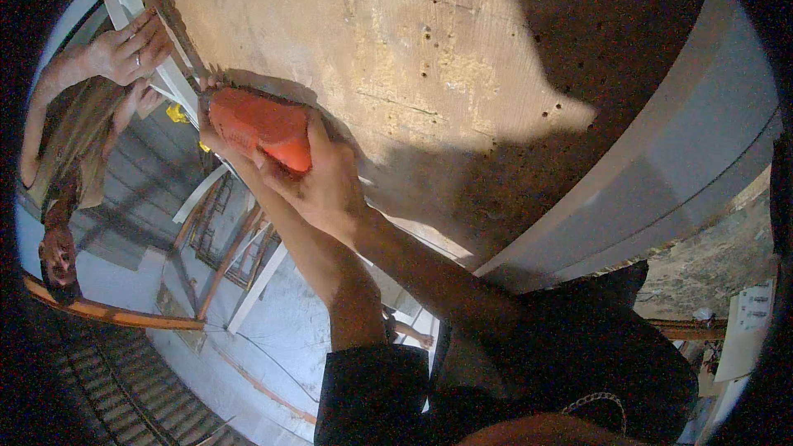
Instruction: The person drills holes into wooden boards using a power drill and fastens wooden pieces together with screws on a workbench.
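My right hand point(318, 177) is wrapped round a red-orange tool point(260, 122) with a rounded, blocky housing. Its exact kind does not show. The tool is held against the left edge of a large worn wooden board point(413, 49). My left hand point(213, 134) is at the tool's far left end, right beside the board's edge. Its fingers look closed, but the tool partly hides them and what they grip. Along that edge runs a white strip point(175, 78). A co-worker's hand point(128, 49), wearing a ring, lies on the strip farther up.
The co-worker point(70, 190) is close by on the left. Small yellow things point(177, 112) show behind the strip. Below are wooden and white frame pieces point(256, 289) over a pale floor. A grey curved panel point(661, 165) borders the board at right; another person's hand point(423, 339) shows lower down.
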Motion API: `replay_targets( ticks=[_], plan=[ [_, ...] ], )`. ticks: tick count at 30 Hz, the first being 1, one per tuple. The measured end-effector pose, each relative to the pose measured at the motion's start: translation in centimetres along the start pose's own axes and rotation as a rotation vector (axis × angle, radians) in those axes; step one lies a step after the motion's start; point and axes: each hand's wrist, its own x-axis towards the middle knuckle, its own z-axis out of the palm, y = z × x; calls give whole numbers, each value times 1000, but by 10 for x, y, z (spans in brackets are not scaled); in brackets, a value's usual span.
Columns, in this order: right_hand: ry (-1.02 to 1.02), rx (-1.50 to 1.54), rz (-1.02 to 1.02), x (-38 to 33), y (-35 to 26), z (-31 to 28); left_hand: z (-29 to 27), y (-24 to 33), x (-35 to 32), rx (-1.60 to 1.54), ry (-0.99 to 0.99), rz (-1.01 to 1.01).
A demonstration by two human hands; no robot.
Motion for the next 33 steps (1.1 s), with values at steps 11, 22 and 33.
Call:
replay_targets(
  ticks=[11,22,33],
  plan=[
    [6,4,-26,-9,0,-1,-11,11,-13,84,72,-68],
    [-58,107,-2,10,9,9,-27,-9,15,66,138,-5],
    [-5,44,-46,15,2,13,-39,-1,25,137,224,-66]
  ],
)
